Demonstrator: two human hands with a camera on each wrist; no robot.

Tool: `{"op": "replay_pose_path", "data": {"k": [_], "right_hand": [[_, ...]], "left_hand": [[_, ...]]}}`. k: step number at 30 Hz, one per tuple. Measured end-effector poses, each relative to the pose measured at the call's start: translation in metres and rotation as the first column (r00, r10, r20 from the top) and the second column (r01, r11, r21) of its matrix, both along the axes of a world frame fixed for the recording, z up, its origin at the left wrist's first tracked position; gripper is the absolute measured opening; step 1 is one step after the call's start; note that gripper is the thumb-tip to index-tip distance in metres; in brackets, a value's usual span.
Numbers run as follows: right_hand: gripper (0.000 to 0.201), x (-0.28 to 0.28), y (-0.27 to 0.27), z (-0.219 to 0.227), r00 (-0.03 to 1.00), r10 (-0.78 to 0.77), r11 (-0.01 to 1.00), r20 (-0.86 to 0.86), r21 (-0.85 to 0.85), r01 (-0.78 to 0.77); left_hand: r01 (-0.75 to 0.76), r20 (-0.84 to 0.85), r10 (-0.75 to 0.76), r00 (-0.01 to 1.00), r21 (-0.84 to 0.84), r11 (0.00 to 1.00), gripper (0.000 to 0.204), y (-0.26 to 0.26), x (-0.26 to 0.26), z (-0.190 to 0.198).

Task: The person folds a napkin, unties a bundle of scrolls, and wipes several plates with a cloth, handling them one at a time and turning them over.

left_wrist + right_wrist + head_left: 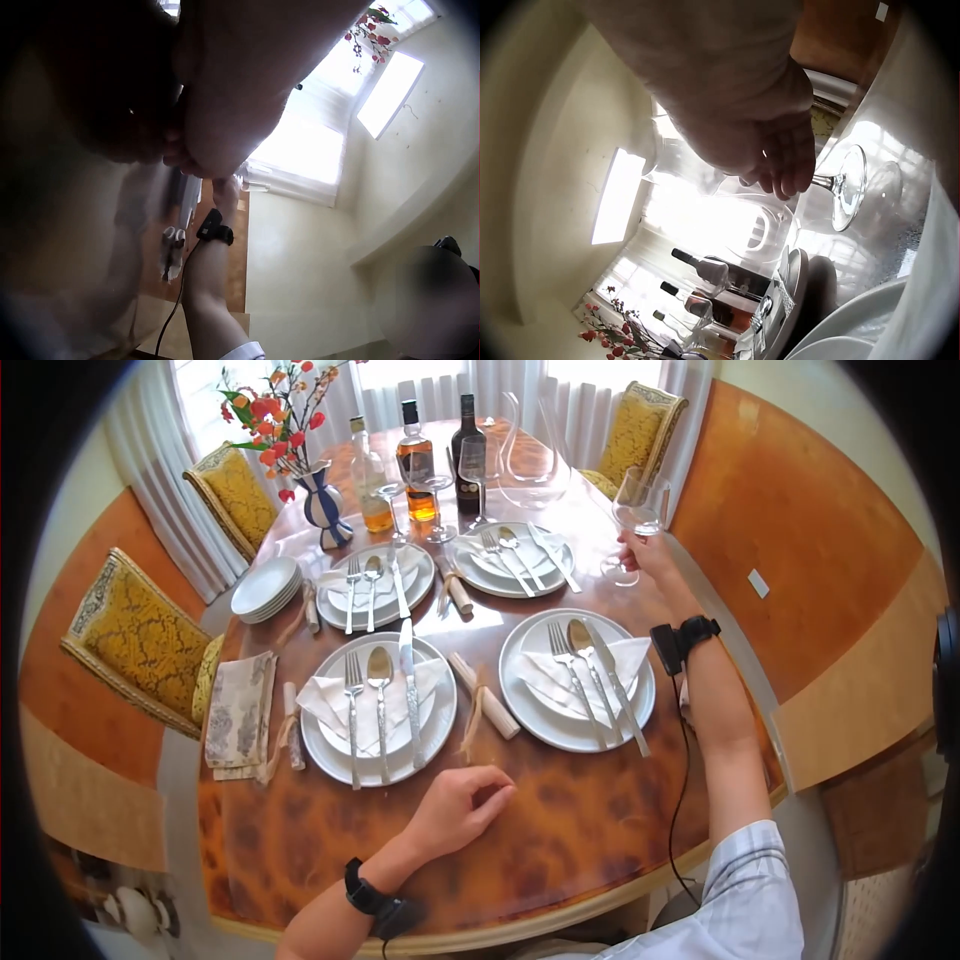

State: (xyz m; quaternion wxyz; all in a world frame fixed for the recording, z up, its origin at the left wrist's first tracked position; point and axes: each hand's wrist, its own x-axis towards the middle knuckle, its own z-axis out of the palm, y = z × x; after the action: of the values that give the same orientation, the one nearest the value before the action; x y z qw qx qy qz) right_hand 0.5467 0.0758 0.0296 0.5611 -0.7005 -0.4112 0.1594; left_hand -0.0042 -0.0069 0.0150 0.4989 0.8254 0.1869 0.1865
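Note:
At the right side of the table my right hand [650, 553] grips a wine glass [640, 510] by its stem, bowl up. In the right wrist view the glass's round foot [850, 191] shows below the fingers, close over the glossy tabletop. My left hand [463, 810] rests near the table's front, fingers loosely curled and holding nothing. Beyond it are the front left plate [447, 710] and front right plate [648, 705], each with a white folded napkin, fork, spoon and knife. Between these plates lies a pale roll [487, 700] tied with twine.
Two more set plates stand farther back, with several wine glasses [433, 485], bottles [415, 460] and a clear decanter [535, 485] behind. A flower vase [327, 510], stacked small plates [268, 590] and folded patterned cloths [240, 710] line the left. A cable [676, 810] hangs from the right wrist.

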Motion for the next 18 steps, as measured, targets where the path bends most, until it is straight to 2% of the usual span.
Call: {"op": "replay_pose_path", "data": {"k": [3,7,10,14,18], "right_hand": [[0.026,0.013,0.049,0.007,0.999,0.006,0.999,-0.05,0.053,-0.003],[0.03,0.022,0.124,0.014,0.998,0.046,0.997,0.051,0.06,-0.049],[0.026,0.014,0.177,0.01,0.998,0.05,0.996,0.034,0.075,-0.052],[0.032,0.002,0.221,0.005,0.997,0.075,0.997,0.005,-0.008,-0.075],[0.04,-0.006,0.243,-0.007,0.993,0.117,0.993,-0.031,-0.02,-0.117]], "left_hand": [[-0.017,-0.023,0.016,1.0,-0.048,0.999,0.013,0.0,-0.001,0.003],[0.004,-0.069,-0.01,0.998,-0.078,0.997,0.013,0.004,-0.003,0.004],[-0.007,-0.081,-0.004,0.997,-0.141,0.99,0.013,0.007,-0.004,0.004],[-0.001,-0.036,-0.005,0.999,-0.168,0.986,0.012,0.012,-0.004,0.003],[0.035,-0.04,-0.042,0.998,-0.162,0.986,0.013,0.016,-0.003,0.004]]}}
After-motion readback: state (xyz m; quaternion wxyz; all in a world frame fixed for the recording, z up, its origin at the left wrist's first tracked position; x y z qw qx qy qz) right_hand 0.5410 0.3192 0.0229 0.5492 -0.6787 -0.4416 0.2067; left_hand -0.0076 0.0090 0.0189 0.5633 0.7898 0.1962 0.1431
